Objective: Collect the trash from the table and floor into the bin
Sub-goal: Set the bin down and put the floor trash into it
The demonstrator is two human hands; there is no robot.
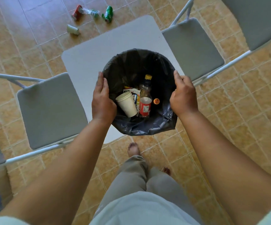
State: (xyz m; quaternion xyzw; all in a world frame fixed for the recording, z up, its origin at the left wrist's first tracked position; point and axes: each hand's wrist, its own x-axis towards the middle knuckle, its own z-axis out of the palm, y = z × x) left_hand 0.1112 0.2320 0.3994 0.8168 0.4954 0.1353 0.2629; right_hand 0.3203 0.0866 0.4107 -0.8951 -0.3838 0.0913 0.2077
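Note:
A bin (pixel 131 62) lined with a black bag hangs over the near part of a small grey table (pixel 89 56). My left hand (pixel 102 99) grips its left rim and my right hand (pixel 182 96) grips its right rim. Inside lie a white paper cup (pixel 126 103), a clear bottle (pixel 145 98) with a yellow cap and red label, a crumpled carton (pixel 135 95) and an orange cap (pixel 156 101). On the floor beyond the table lie a red can (pixel 77 12), a crushed clear plastic bottle (pixel 91 13), a green can (pixel 108 14) and a pale cup (pixel 73 29).
Two grey folding chairs flank the table: one at the left (pixel 50 109), one at the right (pixel 193 47). My bare feet (pixel 133 148) stand on the tan tiled floor (pixel 229 111) just before the table.

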